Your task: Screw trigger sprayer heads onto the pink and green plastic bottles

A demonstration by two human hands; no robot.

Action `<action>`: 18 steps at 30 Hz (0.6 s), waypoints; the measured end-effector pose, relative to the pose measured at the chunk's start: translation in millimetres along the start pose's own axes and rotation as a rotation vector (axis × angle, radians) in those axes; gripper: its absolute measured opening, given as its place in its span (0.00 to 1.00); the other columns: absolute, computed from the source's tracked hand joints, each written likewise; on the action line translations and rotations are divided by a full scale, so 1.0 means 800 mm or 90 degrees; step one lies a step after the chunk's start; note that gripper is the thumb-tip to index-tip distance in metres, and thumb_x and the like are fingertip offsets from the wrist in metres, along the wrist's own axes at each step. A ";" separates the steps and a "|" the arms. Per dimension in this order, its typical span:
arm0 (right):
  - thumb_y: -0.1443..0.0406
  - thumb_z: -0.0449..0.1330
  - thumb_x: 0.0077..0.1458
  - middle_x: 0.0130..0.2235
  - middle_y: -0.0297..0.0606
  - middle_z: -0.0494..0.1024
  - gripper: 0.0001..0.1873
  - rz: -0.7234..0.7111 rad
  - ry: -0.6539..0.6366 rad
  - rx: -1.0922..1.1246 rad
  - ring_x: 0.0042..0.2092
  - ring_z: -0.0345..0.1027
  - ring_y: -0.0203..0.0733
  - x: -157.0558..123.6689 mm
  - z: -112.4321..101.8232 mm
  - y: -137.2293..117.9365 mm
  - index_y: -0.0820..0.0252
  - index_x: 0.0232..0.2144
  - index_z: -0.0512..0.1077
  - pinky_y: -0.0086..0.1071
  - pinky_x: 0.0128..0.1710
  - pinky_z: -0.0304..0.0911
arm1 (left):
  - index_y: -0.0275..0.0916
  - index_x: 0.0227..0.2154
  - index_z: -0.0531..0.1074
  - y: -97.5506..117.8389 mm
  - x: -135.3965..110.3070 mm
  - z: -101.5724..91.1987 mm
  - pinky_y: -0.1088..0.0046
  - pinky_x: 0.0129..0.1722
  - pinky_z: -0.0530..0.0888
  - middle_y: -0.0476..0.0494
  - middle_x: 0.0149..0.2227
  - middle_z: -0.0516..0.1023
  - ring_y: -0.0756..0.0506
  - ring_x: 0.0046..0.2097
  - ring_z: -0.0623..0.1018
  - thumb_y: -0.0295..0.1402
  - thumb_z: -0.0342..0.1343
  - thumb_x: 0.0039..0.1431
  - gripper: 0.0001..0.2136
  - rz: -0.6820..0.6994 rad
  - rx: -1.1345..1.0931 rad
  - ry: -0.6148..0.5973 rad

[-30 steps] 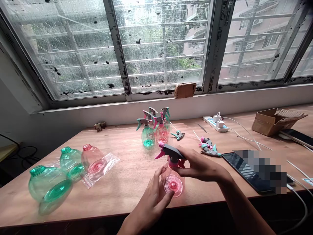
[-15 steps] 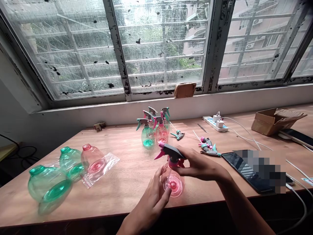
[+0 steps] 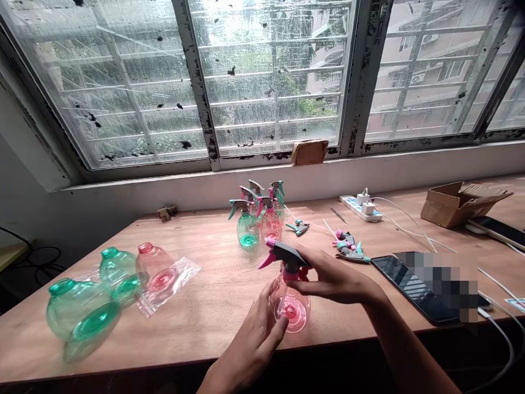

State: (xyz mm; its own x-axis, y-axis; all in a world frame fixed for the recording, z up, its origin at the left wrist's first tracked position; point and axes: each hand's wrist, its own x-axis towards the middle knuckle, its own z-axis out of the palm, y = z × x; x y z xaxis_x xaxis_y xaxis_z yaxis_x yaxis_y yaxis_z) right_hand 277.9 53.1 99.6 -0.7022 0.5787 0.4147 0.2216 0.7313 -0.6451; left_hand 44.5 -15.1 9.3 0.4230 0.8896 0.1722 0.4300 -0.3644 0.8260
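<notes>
A pink clear spray bottle [image 3: 290,307] is held tilted just above the wooden table [image 3: 213,295], its base toward me. My left hand [image 3: 254,339] is wrapped round the bottle's body from below. My right hand [image 3: 328,276] grips the neck under the grey and pink trigger head [image 3: 283,254], fingers closed round the collar.
Several finished spray bottles [image 3: 258,216] stand at the back. Green and pink headless bottles [image 3: 102,287] lie at the left on a clear bag [image 3: 172,276]. Loose trigger heads [image 3: 348,246], a phone [image 3: 410,284], a power strip [image 3: 363,208] with cables and a cardboard box [image 3: 459,202] are at the right.
Almost nothing differs. The bottle's base has shifted very slightly in my hands, and both hands keep their hold.
</notes>
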 end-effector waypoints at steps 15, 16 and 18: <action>0.63 0.63 0.63 0.37 0.35 0.75 0.08 0.015 -0.001 0.007 0.36 0.68 0.38 0.001 0.001 -0.001 0.59 0.44 0.72 0.30 0.36 0.67 | 0.51 0.73 0.41 -0.003 -0.001 0.001 0.49 0.74 0.54 0.39 0.76 0.50 0.36 0.75 0.55 0.43 0.48 0.76 0.31 0.021 0.040 0.015; 0.63 0.64 0.63 0.37 0.35 0.75 0.09 0.018 -0.005 0.012 0.36 0.68 0.39 0.001 0.001 0.000 0.59 0.45 0.72 0.30 0.36 0.67 | 0.51 0.74 0.39 -0.004 -0.002 0.001 0.49 0.74 0.54 0.39 0.76 0.49 0.36 0.75 0.54 0.43 0.47 0.76 0.30 0.025 0.040 0.010; 0.63 0.64 0.64 0.39 0.36 0.76 0.11 0.018 -0.009 0.023 0.37 0.69 0.39 0.002 0.000 0.002 0.59 0.47 0.72 0.30 0.37 0.67 | 0.51 0.73 0.41 -0.009 -0.001 0.003 0.50 0.73 0.56 0.39 0.76 0.50 0.36 0.75 0.56 0.43 0.47 0.76 0.30 0.023 0.026 0.014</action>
State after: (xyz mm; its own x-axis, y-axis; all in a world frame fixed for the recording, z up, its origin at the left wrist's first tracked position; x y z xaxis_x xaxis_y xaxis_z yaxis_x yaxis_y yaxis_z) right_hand 277.3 54.6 99.3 -0.7060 0.5932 0.3868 0.2170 0.7012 -0.6792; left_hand 42.9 -14.1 1.8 0.4218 0.8811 0.2138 0.4476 -0.4074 0.7960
